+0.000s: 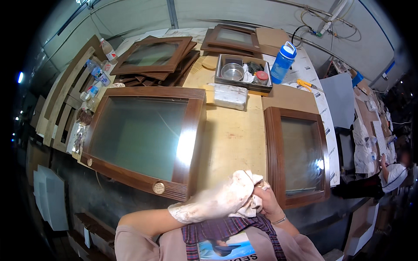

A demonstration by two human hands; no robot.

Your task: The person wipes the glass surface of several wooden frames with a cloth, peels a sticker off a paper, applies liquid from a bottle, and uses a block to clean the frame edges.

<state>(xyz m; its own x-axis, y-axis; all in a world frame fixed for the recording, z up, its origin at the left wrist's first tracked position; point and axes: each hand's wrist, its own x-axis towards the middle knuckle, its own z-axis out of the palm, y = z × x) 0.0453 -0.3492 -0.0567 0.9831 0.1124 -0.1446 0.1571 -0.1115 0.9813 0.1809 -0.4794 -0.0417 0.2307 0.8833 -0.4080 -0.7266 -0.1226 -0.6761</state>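
My left hand (228, 195) is inside a stained white covering that runs back over the wrist, and its fingers are hidden. Against it, my right hand (271, 201) is bare and closed on a bunched white cloth (244, 180); where cloth and covering part, I cannot tell. Both hands are near the front edge of the table, in front of my body. To their left lies a brown framed glass door panel (198, 143), with a round tan disc (159, 188) on its near corner. A narrower brown framed glass panel (275, 165) lies to their right.
Brown framed panels (185, 45) are stacked at the far left, more (211, 39) at the back. A box (220, 80) holds a metal bowl and red-lidded jar, beside a blue bottle (283, 65) and yellow cutter (303, 85). Another person (394, 176) stands far right.
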